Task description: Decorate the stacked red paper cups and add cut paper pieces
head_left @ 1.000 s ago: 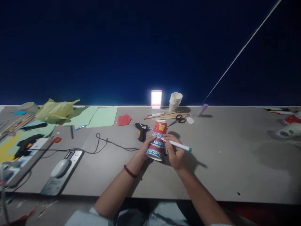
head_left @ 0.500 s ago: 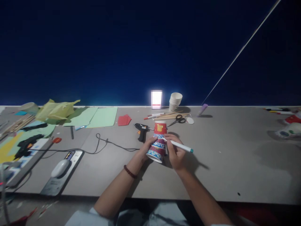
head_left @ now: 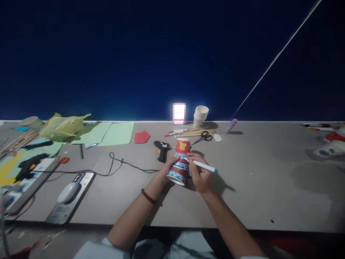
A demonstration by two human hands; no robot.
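Note:
Tilted over the table is a paper cup tower [head_left: 182, 146], coloured red, blue and maroon with a yellow patch near its top. My left hand [head_left: 165, 172] is closed round its left side, thumb on the blue band. A white marker pen [head_left: 205, 166] with a teal end is pinched in my right hand [head_left: 199, 175]. Its tip meets or nearly meets the cup's right side; actual contact is too small to tell. Beyond the left hand lies a black glue gun [head_left: 161, 149]. Black scissors [head_left: 205, 136] lie behind the cup tower.
White stacked cups [head_left: 201, 115], wooden sticks [head_left: 198, 132] and red paper [head_left: 142, 137] sit farther back. Leftward are green sheets [head_left: 117, 133], a yellow plastic bag [head_left: 63, 126], a power strip [head_left: 35, 183], and a phone [head_left: 63, 212] bearing a white case. A black cord [head_left: 134, 167] crosses the table.
The teal end of the marker has shifted slightly left and up, along with my right hand. The left hand keeps its hold on the cup tower.

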